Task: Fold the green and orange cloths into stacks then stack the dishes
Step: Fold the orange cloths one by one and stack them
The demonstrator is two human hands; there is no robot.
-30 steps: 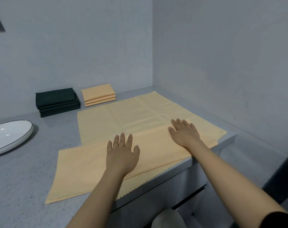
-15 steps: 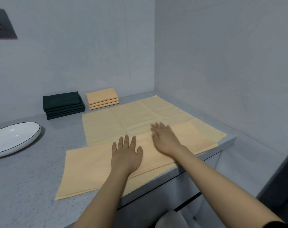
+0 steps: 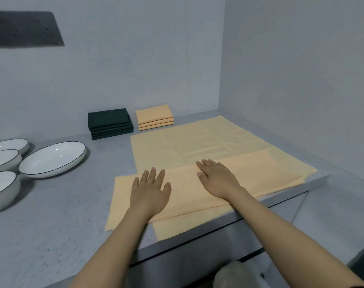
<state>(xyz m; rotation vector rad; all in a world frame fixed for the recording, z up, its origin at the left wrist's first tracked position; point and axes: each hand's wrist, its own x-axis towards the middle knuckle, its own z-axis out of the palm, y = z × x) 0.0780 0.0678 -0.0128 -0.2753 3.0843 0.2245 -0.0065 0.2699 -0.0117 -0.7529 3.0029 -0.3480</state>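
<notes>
A large orange cloth (image 3: 199, 142) lies spread on the grey counter, its near part folded over into a long band. My left hand (image 3: 150, 191) presses flat on the left part of that band. My right hand (image 3: 217, 177) lies flat on the band's middle, fingers straight. By the back wall stand a stack of folded green cloths (image 3: 110, 123) and a stack of folded orange cloths (image 3: 154, 117). Several white dishes with dark rims sit at the left: a wide shallow plate (image 3: 52, 159), two bowls (image 3: 2, 159) (image 3: 0, 189) and another plate (image 3: 8, 144).
The counter's front edge (image 3: 249, 215) runs diagonally under my forearms; the cloth's scalloped hem hangs slightly over it. Walls close in the back and the right side. A dark panel (image 3: 25, 28) is mounted on the back wall.
My right hand has slid left along the folded band toward my left hand. The view has shifted, bringing more dishes into sight at the left.
</notes>
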